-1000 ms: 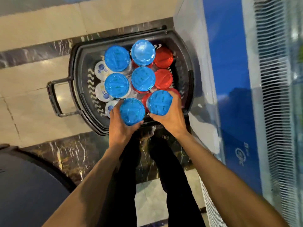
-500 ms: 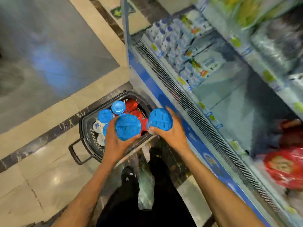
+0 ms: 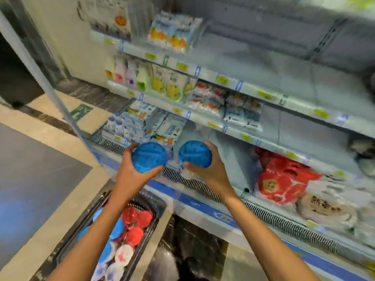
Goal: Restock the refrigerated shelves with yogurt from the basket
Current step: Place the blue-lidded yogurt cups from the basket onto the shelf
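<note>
Each hand carries one round yogurt tub with a blue plastic lid. The left hand [image 3: 129, 179] cups the left tub [image 3: 149, 157] from below, with its fingers [image 3: 132, 148] curled round the far side and the thumb across the near rim. The right hand [image 3: 212, 175] holds the right tub [image 3: 194, 153] the same way, thumb pinching its pale wall. Both tubs are in the air above the cooler's front grille, side by side but not touching, lids tipped toward the camera and bases pointing away toward the shelves. What matters for the move ahead is the bare patch of the bottom refrigerated shelf [image 3: 229, 159]. It lies just beyond and a little right of the right tub, between the white multipacks [image 3: 132, 126] on the left and the red wrapped packs [image 3: 284, 179] on the right. The right hand is nearer to it and would probably go in first, base leading. The black plastic basket [image 3: 157, 214] sits near on the floor below the left forearm, with more blue and red lids inside.
</note>
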